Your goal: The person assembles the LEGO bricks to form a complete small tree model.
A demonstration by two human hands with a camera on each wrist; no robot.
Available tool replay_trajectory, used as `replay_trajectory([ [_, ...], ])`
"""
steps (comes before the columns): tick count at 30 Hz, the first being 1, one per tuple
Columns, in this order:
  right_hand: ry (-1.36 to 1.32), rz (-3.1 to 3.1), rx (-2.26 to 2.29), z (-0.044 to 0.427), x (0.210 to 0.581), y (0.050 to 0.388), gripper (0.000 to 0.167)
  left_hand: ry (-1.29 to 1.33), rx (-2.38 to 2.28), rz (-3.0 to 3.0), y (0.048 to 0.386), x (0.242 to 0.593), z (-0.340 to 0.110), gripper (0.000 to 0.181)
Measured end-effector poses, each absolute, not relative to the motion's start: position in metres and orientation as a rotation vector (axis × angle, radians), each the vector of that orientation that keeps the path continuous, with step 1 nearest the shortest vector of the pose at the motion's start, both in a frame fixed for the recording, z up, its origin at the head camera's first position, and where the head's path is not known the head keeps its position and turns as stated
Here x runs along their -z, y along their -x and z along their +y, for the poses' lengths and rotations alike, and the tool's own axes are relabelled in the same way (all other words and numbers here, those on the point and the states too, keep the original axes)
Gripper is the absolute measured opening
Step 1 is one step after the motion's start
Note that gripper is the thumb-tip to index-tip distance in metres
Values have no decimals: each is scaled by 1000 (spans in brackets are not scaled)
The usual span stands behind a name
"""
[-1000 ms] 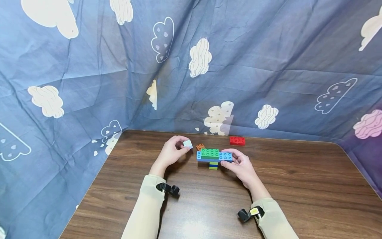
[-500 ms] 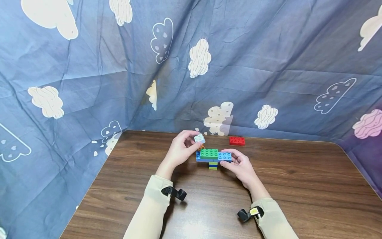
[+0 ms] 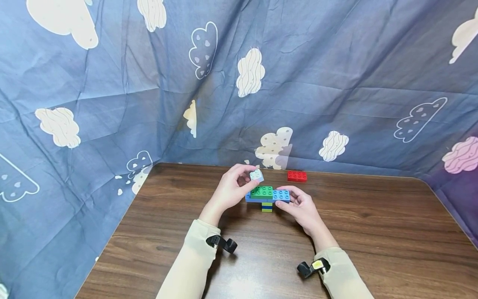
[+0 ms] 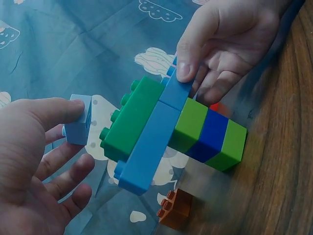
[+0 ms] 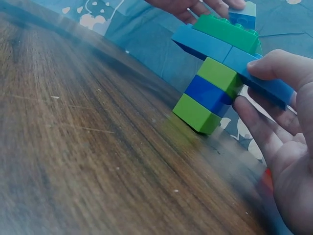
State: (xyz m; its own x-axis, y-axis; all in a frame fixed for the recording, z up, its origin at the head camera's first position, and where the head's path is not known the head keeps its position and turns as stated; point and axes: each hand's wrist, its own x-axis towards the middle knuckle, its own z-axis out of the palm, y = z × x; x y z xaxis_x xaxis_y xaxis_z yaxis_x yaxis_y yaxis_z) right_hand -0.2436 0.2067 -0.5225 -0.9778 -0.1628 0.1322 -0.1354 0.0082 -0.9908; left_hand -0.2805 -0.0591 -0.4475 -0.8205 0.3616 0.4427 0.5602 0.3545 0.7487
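My left hand (image 3: 232, 187) pinches a small pale blue brick (image 3: 256, 175) between thumb and fingers, just above a green brick (image 3: 262, 191). The left wrist view shows a gap between the pale blue brick (image 4: 78, 120) and the green one. That green brick lies across two blue bricks (image 4: 151, 147) set end to end. Under them stands a column of lime and dark blue bricks (image 5: 208, 95), upright on the table. My right hand (image 3: 304, 207) grips the right end of the blue bricks, thumb on the near side.
A red brick (image 3: 297, 176) lies at the back of the wooden table (image 3: 373, 216). Behind the stack sits an orange brick (image 4: 176, 209), hidden from the head view. A blue cloud-patterned cloth (image 3: 298, 83) hangs along the table's back edge.
My left hand has carried the pale blue brick rightward, from left of the stack to above the green brick, covering the orange brick in the head view. My right hand keeps its grip.
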Motion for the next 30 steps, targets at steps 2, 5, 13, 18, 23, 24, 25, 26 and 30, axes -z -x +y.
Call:
replay_trajectory([
  [2, 330, 2221, 2170, 207, 522, 243, 50, 843, 1466, -2409, 279, 445, -57, 37],
  [5, 323, 2224, 2165, 207, 523, 243, 49, 868, 1474, -2410, 276, 443, -53, 38],
  [13, 333, 2218, 2151, 205, 524, 243, 48, 969, 1298, -2464, 269, 442, -37, 37],
  [18, 354, 2203, 2135, 206, 525, 244, 50, 1019, 1252, -2468, 266, 446, -29, 37],
  [23, 368, 2178, 2132, 206, 525, 244, 49, 1044, 1195, -2500, 265, 449, -24, 38],
  [24, 371, 2170, 2136, 206, 524, 244, 49, 1049, 1184, -2504, 265, 449, -23, 38],
  [25, 375, 2163, 2143, 206, 524, 244, 49, 1051, 1170, -2512, 264, 450, -22, 38],
  [26, 377, 2157, 2149, 206, 524, 244, 49, 1052, 1157, -2519, 264, 450, -21, 37],
  [30, 382, 2141, 2165, 206, 524, 244, 49, 1051, 1101, -2558, 263, 452, -19, 38],
])
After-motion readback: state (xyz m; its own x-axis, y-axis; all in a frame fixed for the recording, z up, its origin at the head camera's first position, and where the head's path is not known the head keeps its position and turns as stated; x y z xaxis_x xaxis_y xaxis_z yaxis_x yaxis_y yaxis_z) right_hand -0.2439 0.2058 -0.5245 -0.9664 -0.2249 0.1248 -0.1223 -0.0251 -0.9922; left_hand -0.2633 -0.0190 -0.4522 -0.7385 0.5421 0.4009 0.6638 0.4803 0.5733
